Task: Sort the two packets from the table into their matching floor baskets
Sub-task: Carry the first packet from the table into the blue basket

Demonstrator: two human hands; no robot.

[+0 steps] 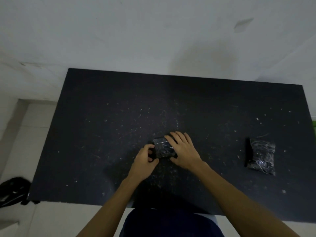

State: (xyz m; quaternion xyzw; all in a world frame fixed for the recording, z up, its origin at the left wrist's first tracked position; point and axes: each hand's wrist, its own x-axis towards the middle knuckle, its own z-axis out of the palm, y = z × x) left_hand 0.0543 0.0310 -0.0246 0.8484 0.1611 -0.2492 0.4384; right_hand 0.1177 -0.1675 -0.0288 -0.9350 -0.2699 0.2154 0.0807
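Observation:
A small clear packet of dark contents (162, 148) lies at the middle of the black table (102, 134). My left hand (145, 159) curls its fingers around the packet's left edge. My right hand (183, 149) lies flat over its right side, fingers spread across the top. A second, larger clear packet of dark contents (261, 155) lies untouched on the table's right part. No floor basket shows clearly in this view.
A dark bag-like object (12, 189) sits on the pale floor off the table's near left corner. A sliver of green (314, 124) shows at the right frame edge beyond the table. A white wall rises behind the table.

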